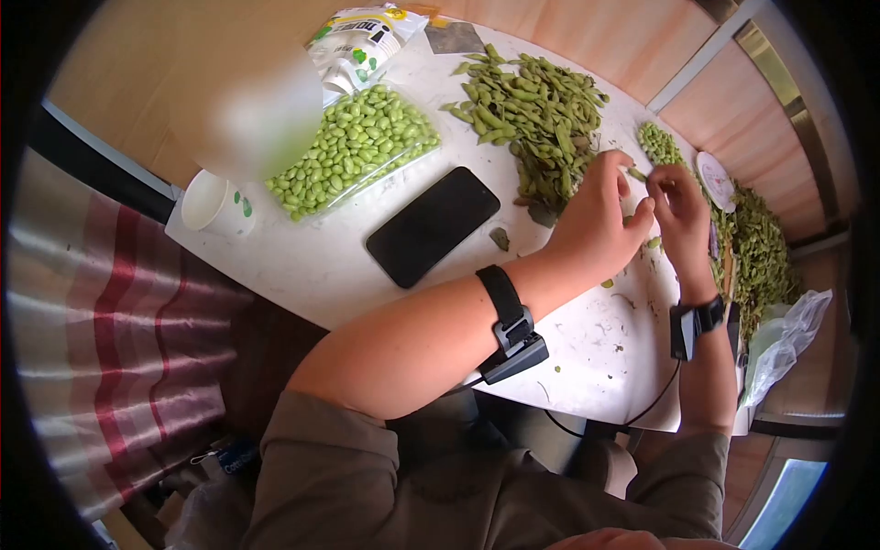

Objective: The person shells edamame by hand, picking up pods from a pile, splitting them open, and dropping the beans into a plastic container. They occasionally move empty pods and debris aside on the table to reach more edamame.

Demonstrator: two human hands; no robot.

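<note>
My right hand [680, 206] is closed, its fingertips pinching a small green soybean pod [637, 173]. Close beside it, my left hand [598, 215] has curled fingers with the thumb held apart; nothing shows between them. Both hands are above the white table [587, 330]. Just beyond my left hand lies a heap of green soybean pods [541, 105], its near edge partly hidden by that hand. Behind my right hand is a small pile of shelled beans [658, 142]. Black straps with small devices sit on both forearms.
A clear bag or box of shelled green beans [362, 137] stands at the left, near a black phone [433, 226] and a paper cup [217, 203]. A package of cups [367, 41] lies behind. More stalks and pods [763, 247] are piled right, beside a clear plastic bag [790, 344]. Scraps dot the table.
</note>
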